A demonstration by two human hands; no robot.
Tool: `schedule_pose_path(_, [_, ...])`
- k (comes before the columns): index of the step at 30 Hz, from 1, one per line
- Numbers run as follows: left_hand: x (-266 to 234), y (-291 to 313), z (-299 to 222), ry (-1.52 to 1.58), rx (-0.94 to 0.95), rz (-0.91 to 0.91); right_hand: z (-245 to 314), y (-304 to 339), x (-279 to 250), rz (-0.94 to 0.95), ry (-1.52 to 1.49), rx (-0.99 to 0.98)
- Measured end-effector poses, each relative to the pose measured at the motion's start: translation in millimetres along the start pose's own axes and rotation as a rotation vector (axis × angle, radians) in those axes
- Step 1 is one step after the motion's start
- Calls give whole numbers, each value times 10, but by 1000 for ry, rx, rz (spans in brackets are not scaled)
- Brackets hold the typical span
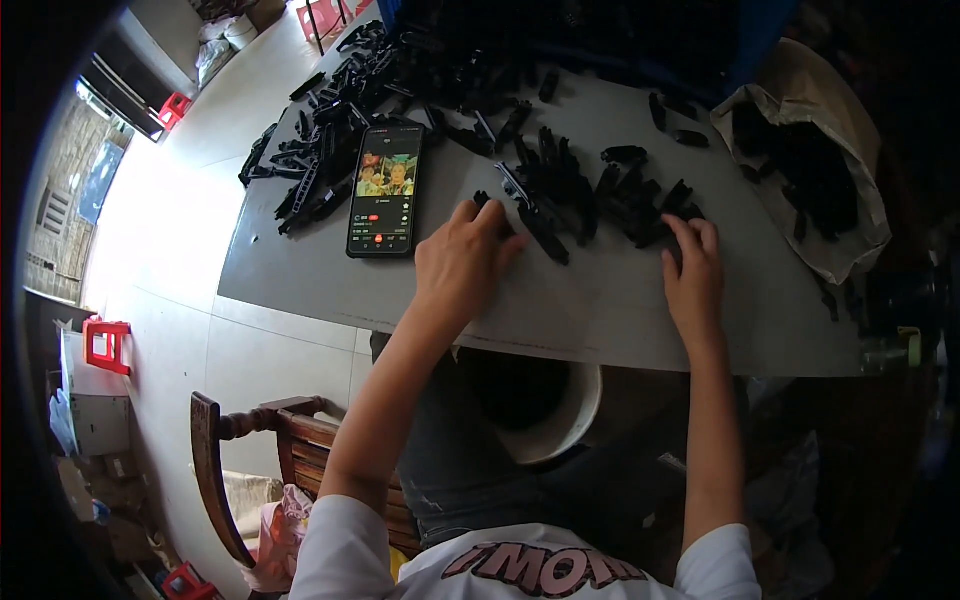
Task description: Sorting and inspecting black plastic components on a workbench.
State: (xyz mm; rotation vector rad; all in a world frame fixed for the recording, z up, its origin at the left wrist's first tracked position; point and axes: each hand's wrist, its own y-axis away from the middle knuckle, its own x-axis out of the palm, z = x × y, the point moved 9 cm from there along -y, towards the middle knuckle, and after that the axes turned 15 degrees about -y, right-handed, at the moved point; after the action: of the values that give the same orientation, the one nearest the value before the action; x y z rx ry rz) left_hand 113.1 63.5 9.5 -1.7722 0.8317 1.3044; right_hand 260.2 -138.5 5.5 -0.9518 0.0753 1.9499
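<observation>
My left hand point(462, 255) is over the grey table with its fingers curled in. A small black plastic part point(482, 198) pokes out at its fingertips. Just right of that hand lies a longer black part with a shiny metal strip point(515, 185). My right hand point(698, 275) reaches the near right edge of a loose heap of black plastic parts point(630, 200). Its fingertips touch the heap, while the thumb stands apart from the index finger. Between the two hands, more black parts point(560, 175) lie jumbled together.
A phone point(383, 235) with its screen lit lies left of my left hand. Behind it spreads a big pile of black parts point(330, 140). An open paper sack point(855, 235) holding black parts sits at right. A white bucket point(592, 400) stands below the table edge, a wooden chair point(205, 450) at lower left.
</observation>
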Motion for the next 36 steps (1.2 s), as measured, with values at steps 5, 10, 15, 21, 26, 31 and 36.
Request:
schedule_pose_path(5, [49,75,151,-134,-10,-64,177,139,-28,-85,154,-192])
schedule_pose_path(10, [-40,-25,119,41,-94,-47,178,298,-69,-134,63,-314])
schedule_pose_path(15, [-15,-62,11,-224,1,-55,-301,589,-30,-63,-865,330])
schedule_pose_path(21, [-78,228,70,303,47,-73,70,792,-44,-16,-1025,291])
schedule_pose_path(26, [107,607,-457,804,-48,405,430,880,91,103,-1178,282])
schedule_pose_path(31, [-11,796,-799,939,126,329,664,891,152,115,-1090,320])
schedule_pose_path(36, [84,827,-863,1203,168,296,871,844,72,72,-683,5])
